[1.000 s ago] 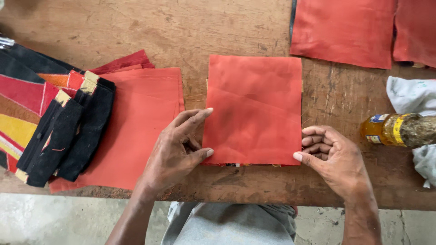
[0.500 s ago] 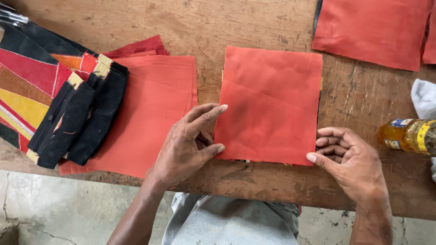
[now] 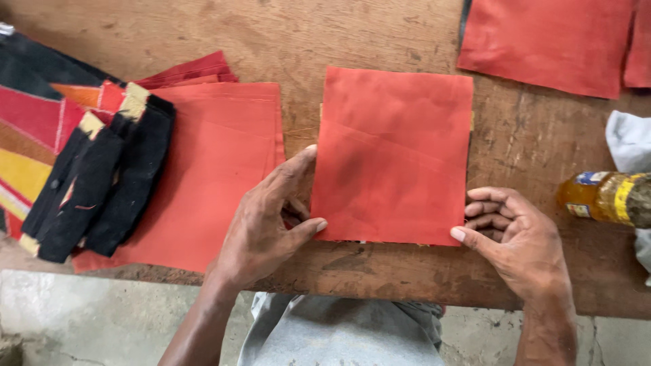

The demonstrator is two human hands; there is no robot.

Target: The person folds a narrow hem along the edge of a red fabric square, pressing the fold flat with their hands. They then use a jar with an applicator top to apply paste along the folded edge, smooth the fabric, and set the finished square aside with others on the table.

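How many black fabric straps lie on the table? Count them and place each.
3, side by side at left on the orange cloth stack: outer strap, middle strap, inner strap. More may be hidden.

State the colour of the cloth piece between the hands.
Orange-red cloth piece, plain, seen in the head view.

We have one view only, from a camera worn on the head, looking almost straight down onto the wooden counter point(image 3: 380, 41) from close above. The counter's near edge runs across the lower part of the picture, and below it we see grey-clothed knees point(image 3: 346, 332) and a strip of concrete floor point(image 3: 81, 312) — so the view faces down and slightly forward from the seated body. The left hand point(image 3: 264, 230) and right hand point(image 3: 522, 244) enter from the bottom edge, framing an orange-red cloth square point(image 3: 393, 163) near the centre. The counter's far side is cut off at the top; with no second view, nothing is shared.
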